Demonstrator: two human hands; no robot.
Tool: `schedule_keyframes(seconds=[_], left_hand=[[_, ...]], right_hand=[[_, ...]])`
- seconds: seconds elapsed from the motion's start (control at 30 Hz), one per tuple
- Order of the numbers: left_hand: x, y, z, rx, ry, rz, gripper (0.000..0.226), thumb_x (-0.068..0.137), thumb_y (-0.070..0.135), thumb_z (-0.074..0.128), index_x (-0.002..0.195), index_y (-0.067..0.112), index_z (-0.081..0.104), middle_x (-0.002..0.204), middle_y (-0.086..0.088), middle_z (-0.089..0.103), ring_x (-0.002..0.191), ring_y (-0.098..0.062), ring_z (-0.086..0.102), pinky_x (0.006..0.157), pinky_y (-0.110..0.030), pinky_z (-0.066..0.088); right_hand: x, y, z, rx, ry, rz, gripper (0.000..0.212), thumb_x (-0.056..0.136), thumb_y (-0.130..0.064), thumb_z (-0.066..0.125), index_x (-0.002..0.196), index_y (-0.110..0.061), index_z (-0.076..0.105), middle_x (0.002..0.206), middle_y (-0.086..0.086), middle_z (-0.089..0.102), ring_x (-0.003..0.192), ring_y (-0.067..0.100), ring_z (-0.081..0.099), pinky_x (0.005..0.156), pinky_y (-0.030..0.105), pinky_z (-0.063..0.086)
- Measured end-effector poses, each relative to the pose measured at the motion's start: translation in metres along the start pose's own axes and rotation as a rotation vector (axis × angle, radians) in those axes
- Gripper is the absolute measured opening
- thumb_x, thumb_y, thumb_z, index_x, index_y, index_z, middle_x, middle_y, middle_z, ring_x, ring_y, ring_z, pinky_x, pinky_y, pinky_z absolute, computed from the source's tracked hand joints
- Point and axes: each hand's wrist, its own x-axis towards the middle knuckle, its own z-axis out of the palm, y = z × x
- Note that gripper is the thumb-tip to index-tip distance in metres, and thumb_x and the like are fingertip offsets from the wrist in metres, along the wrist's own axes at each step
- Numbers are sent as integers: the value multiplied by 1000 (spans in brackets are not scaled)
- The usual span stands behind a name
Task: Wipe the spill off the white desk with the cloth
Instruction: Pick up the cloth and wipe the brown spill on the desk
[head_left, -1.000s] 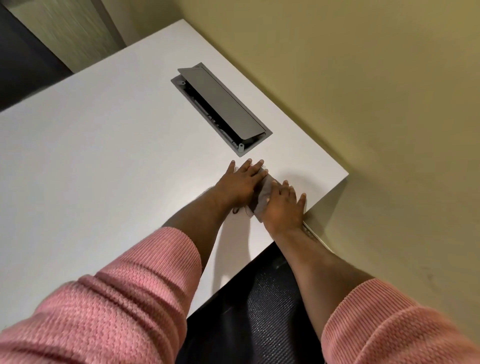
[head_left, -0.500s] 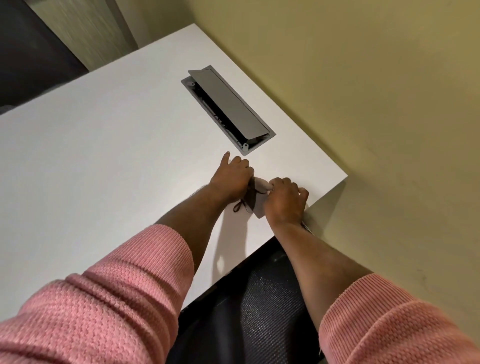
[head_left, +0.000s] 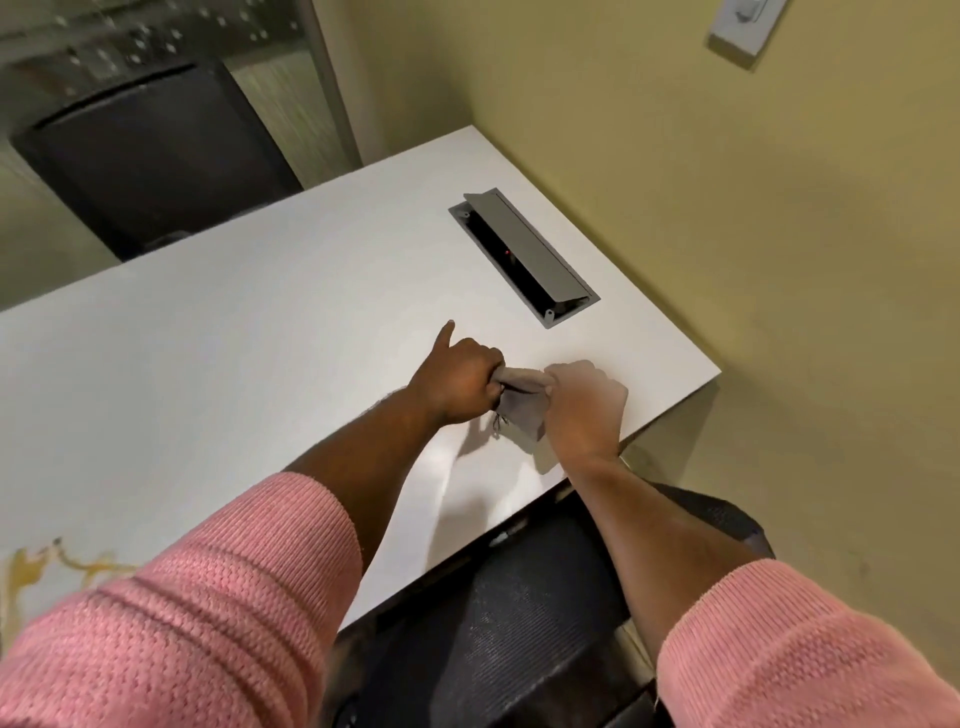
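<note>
1. Flat white rectangular desk top (head_left: 234, 374): fills the middle of the view, with one corner toward the yellow-green painted wall (head_left: 779, 234) on the right.
2. Black mesh office chair (head_left: 519, 639): sits just below the near desk edge, between the two forearms.
3. Dark rectangular chair back or panel (head_left: 150, 150): stands beyond the far desk edge, upper left; blurred.
4. Pink knitted sleeves (head_left: 197, 623): cover both arms to mid-forearm, at the bottom corners of the view.
5. Grey metal cable hatch (head_left: 524, 257): set into the desk near the wall, lid tilted open, a small red light visible inside.
6. Yellow-brown liquid spill (head_left: 67, 564): lies on the desk at the far lower left, well apart from both hands and partly hidden by the left sleeve.
7. Left hand (head_left: 457, 382): fingers curled closed on the left end of the cloth, index finger extended toward the far side.
8. Right hand (head_left: 584, 405): blurred, fingers closed on the right end of the cloth.
9. Small grey frayed cloth (head_left: 522, 405): held bunched between the two hands near the desk's right corner; whether it touches the surface cannot be told.
10. White wall switch plate (head_left: 745, 23): upper right on the wall.
</note>
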Motion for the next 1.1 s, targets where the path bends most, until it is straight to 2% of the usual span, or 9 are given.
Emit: schedule_keyframes(seconds=[0.1, 0.17, 0.23, 0.37, 0.57, 0.7, 0.8, 0.93, 1.1], left_hand=[[-53, -14, -16, -36, 68, 11, 18, 90, 28, 51, 92, 18, 66, 94, 3, 69, 112, -24, 60, 128, -58, 8], [-89, -25, -25, -29, 118, 12, 24, 94, 30, 54, 106, 18, 71, 120, 0, 70, 133, -24, 52, 128, -58, 6], [-129, -38, -34, 6, 165, -5, 29, 98, 32, 55, 118, 20, 73, 149, 1, 58, 153, -21, 34, 128, -57, 1], [-203, -63, -45, 37, 267, -23, 28, 100, 30, 57, 120, 22, 74, 164, 0, 43, 160, -22, 20, 128, -57, -2], [-314, -106, -49, 4, 333, -114, 25, 98, 28, 60, 117, 21, 75, 157, 0, 49, 158, -21, 26, 129, -57, -3], [-375, -129, -45, -22, 342, -183, 20, 94, 28, 64, 109, 22, 77, 126, 3, 63, 138, -18, 46, 129, -52, -5], [-414, -142, -36, -23, 331, -226, 18, 92, 30, 64, 105, 24, 76, 109, 7, 68, 131, -16, 51, 129, -51, -6], [-458, -155, -14, -87, 296, -305, 17, 90, 33, 67, 103, 26, 76, 110, 8, 74, 144, -13, 46, 129, -50, -9], [-492, -157, 23, -197, 251, -442, 16, 92, 33, 62, 101, 26, 73, 113, 10, 74, 145, -10, 46, 128, -48, -15]], right_hand=[[-29, -34, -12, 42, 60, -75, 30, 90, -3, 67, 115, -20, 72, 111, 3, 71, 110, 25, 63, 107, 39, 30], [-49, -58, -18, 49, 95, -133, 26, 89, -4, 69, 110, -20, 73, 106, 1, 72, 107, 24, 64, 110, 43, 30], [-72, -85, -21, 47, 111, -181, 24, 88, -5, 71, 107, -21, 73, 104, -1, 71, 108, 23, 64, 114, 44, 28], [-115, -136, -21, 77, 111, -247, 24, 86, -4, 71, 104, -20, 73, 105, -2, 70, 110, 22, 62, 117, 47, 27], [-185, -211, -5, 75, 76, -321, 25, 89, -7, 69, 109, -19, 77, 114, 3, 66, 112, 23, 61, 120, 45, 22], [-225, -245, 10, 36, -4, -383, 27, 90, -9, 66, 111, -22, 78, 112, 2, 65, 111, 22, 59, 121, 44, 19], [-249, -263, 23, 6, -93, -429, 24, 92, -13, 66, 110, -25, 78, 110, -1, 65, 112, 20, 59, 121, 44, 18], [-277, -278, 44, -23, -222, -493, 30, 89, -12, 63, 111, -27, 77, 111, -2, 65, 114, 19, 59, 121, 44, 17], [-295, -281, 72, -32, -396, -536, 34, 84, -9, 63, 109, -28, 75, 108, -5, 65, 109, 15, 62, 119, 42, 17]])
